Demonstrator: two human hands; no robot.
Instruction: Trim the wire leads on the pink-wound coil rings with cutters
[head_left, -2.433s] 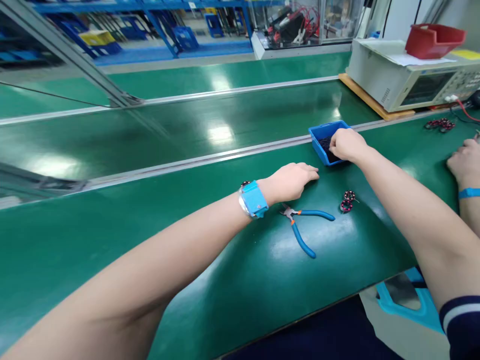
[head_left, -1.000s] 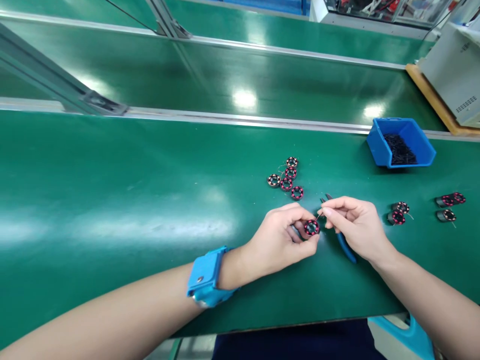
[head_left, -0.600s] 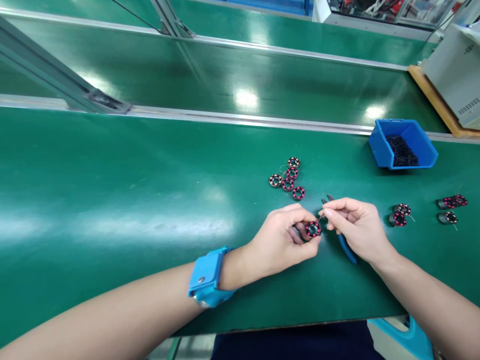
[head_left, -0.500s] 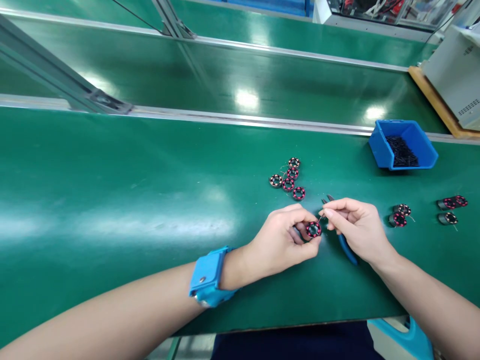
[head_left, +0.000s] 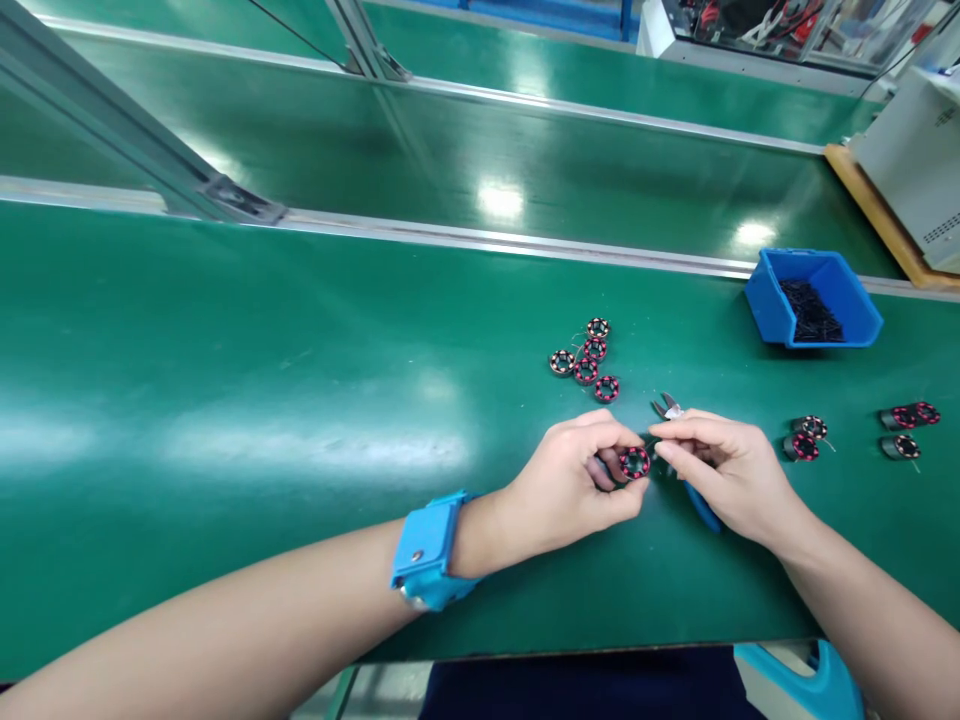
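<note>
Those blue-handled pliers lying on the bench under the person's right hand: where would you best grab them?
By the blue handles, probably. The pliers lie flat, metal tip pointing away toward the far rail, handles toward the bench's near edge, mostly covered by the right hand. Come from above on the near side and close around both handles, away from the tip.

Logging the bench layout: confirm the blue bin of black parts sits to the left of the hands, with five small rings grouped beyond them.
Wrong side. In the head view the blue bin sits to the right of the hands, beyond them. The five small rings do lie grouped beyond them.
</note>
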